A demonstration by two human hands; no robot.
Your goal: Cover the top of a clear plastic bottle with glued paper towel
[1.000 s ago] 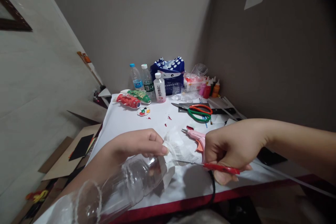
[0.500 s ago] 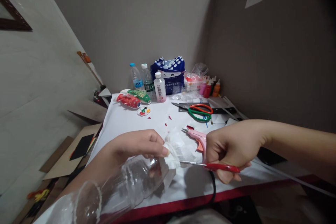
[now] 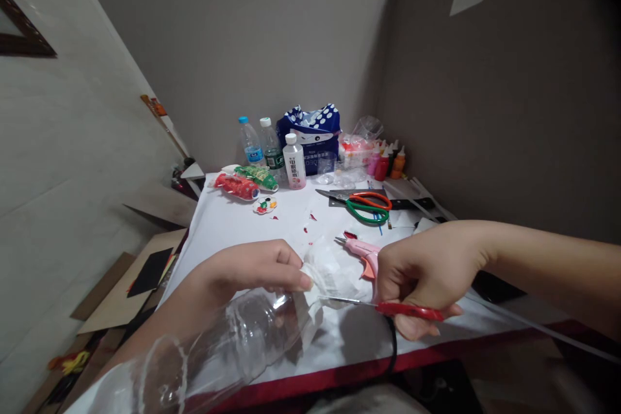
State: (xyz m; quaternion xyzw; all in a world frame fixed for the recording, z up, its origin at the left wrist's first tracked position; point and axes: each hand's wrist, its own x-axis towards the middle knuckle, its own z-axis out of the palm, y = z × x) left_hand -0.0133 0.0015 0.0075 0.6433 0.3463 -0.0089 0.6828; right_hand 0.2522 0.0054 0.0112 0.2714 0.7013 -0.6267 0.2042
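Observation:
My left hand point(image 3: 264, 268) pinches crumpled white tissue point(image 3: 334, 272) between thumb and fingers, at the end of a clear plastic bottle point(image 3: 247, 336). The bottle lies slanted along my left forearm, its near part reaching the bottom edge. Red-handled scissors point(image 3: 407, 310) are gripped in my right hand point(image 3: 431, 272), thumb and fingers in the handles. Their thin blades point left and touch the tissue just below my left thumb; the tips are hidden in it. Beside my right knuckles lies a pink glue gun point(image 3: 361, 249), its rear hidden by the hand.
Large scissors point(image 3: 369, 207) with orange and green handles lie beyond the glue gun. Painted red point(image 3: 237, 186) and green point(image 3: 257, 176) bottles lie at the back left, near upright drink bottles point(image 3: 294, 165) and a blue tissue pack point(image 3: 323, 136). Paint bottles point(image 3: 383, 165) stand back right.
The red scissors have shifted slightly left, their blades further against the tissue. My left hand and the clear bottle stay nearly in place.

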